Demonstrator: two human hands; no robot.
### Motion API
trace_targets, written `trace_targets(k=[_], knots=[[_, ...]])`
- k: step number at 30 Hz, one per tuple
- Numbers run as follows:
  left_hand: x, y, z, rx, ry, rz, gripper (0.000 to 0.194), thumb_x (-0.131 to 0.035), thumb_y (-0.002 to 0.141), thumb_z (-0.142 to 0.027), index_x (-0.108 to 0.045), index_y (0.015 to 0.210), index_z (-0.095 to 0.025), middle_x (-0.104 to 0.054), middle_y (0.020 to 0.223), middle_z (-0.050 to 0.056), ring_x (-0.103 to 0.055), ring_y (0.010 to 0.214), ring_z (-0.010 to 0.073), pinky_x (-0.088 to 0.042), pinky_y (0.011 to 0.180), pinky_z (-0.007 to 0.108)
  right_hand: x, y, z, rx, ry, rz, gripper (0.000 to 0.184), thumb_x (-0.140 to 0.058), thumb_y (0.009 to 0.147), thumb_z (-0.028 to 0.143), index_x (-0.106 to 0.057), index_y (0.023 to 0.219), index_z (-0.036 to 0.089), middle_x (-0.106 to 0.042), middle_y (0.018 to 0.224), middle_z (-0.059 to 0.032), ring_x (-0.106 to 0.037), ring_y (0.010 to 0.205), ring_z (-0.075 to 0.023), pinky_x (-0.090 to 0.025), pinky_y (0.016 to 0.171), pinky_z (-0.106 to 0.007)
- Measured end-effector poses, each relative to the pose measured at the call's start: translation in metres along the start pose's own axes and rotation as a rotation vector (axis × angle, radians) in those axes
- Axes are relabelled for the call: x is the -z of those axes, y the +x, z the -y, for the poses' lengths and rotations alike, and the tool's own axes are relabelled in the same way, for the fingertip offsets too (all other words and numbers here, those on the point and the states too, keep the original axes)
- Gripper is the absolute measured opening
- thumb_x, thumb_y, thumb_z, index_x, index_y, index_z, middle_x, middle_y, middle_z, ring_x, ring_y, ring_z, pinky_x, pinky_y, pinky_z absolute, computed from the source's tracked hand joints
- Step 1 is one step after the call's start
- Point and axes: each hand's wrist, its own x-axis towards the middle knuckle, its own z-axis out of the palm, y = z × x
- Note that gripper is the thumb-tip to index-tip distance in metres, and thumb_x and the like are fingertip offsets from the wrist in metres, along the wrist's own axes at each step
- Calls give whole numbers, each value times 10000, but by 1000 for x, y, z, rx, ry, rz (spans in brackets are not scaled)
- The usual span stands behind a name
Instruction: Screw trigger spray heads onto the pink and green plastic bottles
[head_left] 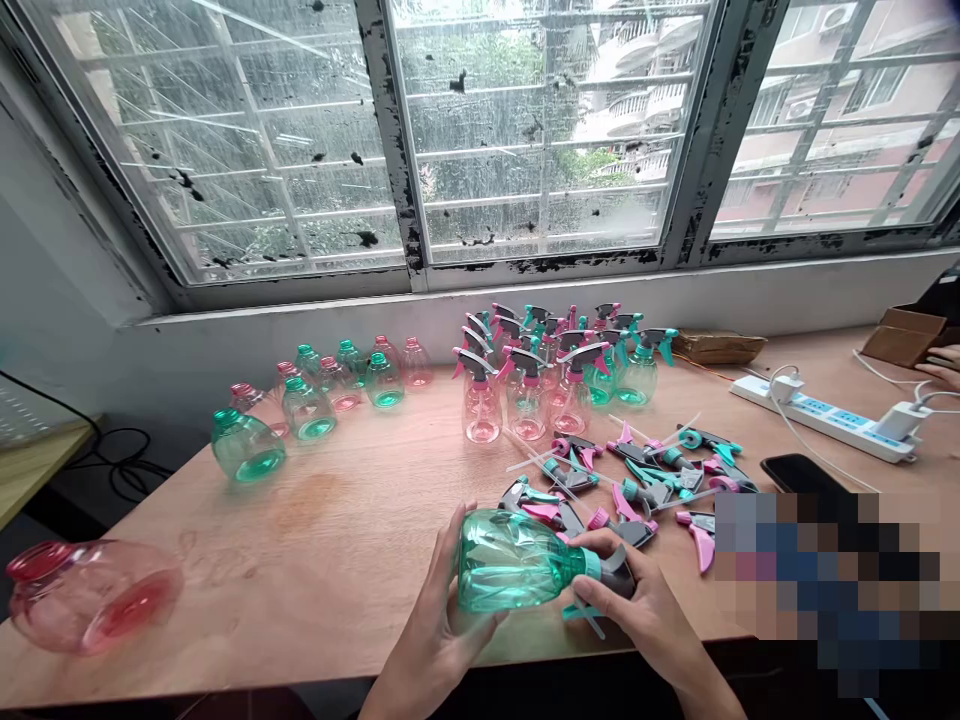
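A clear green bottle (510,565) lies on its side in the air near the table's front edge. My left hand (450,620) is wrapped round its base end. At the neck, my right hand (637,590) grips a grey and teal trigger spray head (613,572), which sits against the bottle's mouth; whether it is screwed on I cannot tell. Below the right hand show a teal piece and a thin clear tube (591,618), partly hidden. Just beyond the hands lies a pile of loose pink, teal and grey spray heads (637,480).
Several bottles with spray heads (529,405) stand by the window wall. Open green and pink bottles (307,410) line the left; a pink one (97,595) lies front left. On the right are a power strip (825,415), a phone (806,475) and another person's hand (941,368).
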Motion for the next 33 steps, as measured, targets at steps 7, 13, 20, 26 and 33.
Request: trace_targets(k=[7,13,20,26,33], knots=[[7,2,5,26,111,4,956,-758,860,-449,-152,1594,-370,-226,1677,53,-228,1535,351,-173,1277,505,-1,0,-1,5,-8,44,358,-851,769,412,-713,1027,207,-603,722,39,-577,610,-136,-575,535,-221],[7,4,5,26,165,-12,868,-726,881,-473,-222,1578,-355,-262,1664,54,-188,1546,335,-159,1279,495,-2,0,0,10,7,61,350,-836,786,418,-709,1033,204,-598,713,40,-594,620,-145,-607,547,-243],[5,2,9,-5,76,-19,771,-612,967,-458,-141,1577,-441,-293,1653,33,-349,1488,323,-238,1255,475,-5,0,1,64,-25,19,321,-850,767,405,-746,999,208,-646,769,26,-607,634,-138,-582,557,-212],[6,0,13,48,47,23,1021,-746,871,-466,-31,1596,-395,-249,1671,51,-290,1515,333,-240,1259,473,-5,0,2,62,-45,20,328,-844,769,417,-741,994,201,-626,730,36,-588,611,-132,-562,547,-205],[5,3,11,30,46,24,957,-741,875,-465,-128,1594,-320,-262,1657,92,-271,1518,340,-239,1261,475,-5,0,2,55,-37,17,339,-841,771,425,-741,999,196,-636,745,28,-594,627,-136,-561,549,-208]])
